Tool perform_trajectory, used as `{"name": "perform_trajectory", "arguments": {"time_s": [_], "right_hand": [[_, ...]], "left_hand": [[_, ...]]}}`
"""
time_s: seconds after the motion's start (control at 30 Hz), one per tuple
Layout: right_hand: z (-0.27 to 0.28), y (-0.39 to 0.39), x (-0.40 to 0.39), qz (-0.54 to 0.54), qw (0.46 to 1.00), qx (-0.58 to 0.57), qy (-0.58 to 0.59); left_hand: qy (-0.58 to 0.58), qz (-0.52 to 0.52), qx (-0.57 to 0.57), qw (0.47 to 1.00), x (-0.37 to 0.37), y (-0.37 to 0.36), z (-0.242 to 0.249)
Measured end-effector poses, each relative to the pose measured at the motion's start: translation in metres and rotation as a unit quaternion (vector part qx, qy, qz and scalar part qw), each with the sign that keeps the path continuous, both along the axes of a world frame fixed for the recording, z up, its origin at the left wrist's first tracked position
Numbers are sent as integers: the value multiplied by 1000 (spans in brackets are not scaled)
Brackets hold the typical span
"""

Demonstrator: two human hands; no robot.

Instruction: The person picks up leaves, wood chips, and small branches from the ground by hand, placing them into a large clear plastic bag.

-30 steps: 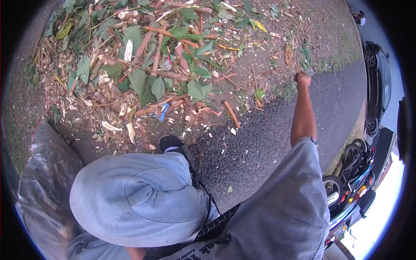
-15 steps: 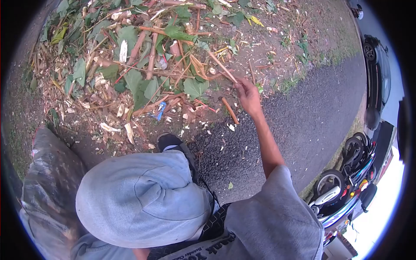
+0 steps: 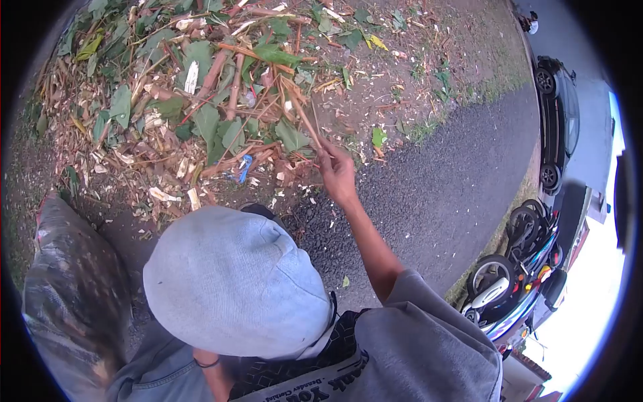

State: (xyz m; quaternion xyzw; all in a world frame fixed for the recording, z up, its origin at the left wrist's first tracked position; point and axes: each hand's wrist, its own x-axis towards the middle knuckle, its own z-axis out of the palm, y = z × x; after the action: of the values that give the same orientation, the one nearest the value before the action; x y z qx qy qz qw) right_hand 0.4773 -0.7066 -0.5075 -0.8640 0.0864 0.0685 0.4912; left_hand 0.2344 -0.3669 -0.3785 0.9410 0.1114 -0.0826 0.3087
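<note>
My right hand (image 3: 335, 171) is closed around the near end of a thin brown stick (image 3: 305, 115). The stick slants up and left, its far end over the edge of a heap of chopped stems and leaves (image 3: 214, 87). Just left of the hand are a broad green leaf (image 3: 290, 136) and a scrap of blue plastic (image 3: 246, 167). Of my left arm, only a banded wrist (image 3: 206, 360) shows below my bent knee (image 3: 234, 281); the knee hides the fingers, so what they hold cannot be seen.
A stuffed dark plastic sack (image 3: 74, 295) stands at left. Asphalt (image 3: 429, 194) runs along the right of the heap. Farther right are parked motorcycles (image 3: 502, 288) and a dark car (image 3: 556, 120), with a distant person (image 3: 532, 23) at the top.
My right hand has moved left and toward me, bringing the stick against the heap's edge. My view has shifted slightly, and my left wrist shows more below the knee.
</note>
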Motion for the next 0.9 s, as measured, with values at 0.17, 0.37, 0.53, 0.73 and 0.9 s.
{"name": "perform_trajectory", "arguments": {"time_s": [0.17, 0.37, 0.53, 0.73, 0.9], "right_hand": [[-29, -99, -29, -276, 938, -163, -130], [-37, -39, -48, -103, 959, -263, 6], [11, 18, -36, 12, 984, -161, -77], [-66, -115, -63, -314, 922, -224, -40], [-11, -42, -22, 55, 979, -193, -38]], "left_hand": [[-120, -159, 97, 975, 23, 2, 2], [63, -38, -57, 996, 6, 6, -3], [170, 44, -130, 976, 8, 9, 1], [177, 57, -167, 968, 14, 10, 0], [161, 40, -149, 975, 2, 10, -5]]}}
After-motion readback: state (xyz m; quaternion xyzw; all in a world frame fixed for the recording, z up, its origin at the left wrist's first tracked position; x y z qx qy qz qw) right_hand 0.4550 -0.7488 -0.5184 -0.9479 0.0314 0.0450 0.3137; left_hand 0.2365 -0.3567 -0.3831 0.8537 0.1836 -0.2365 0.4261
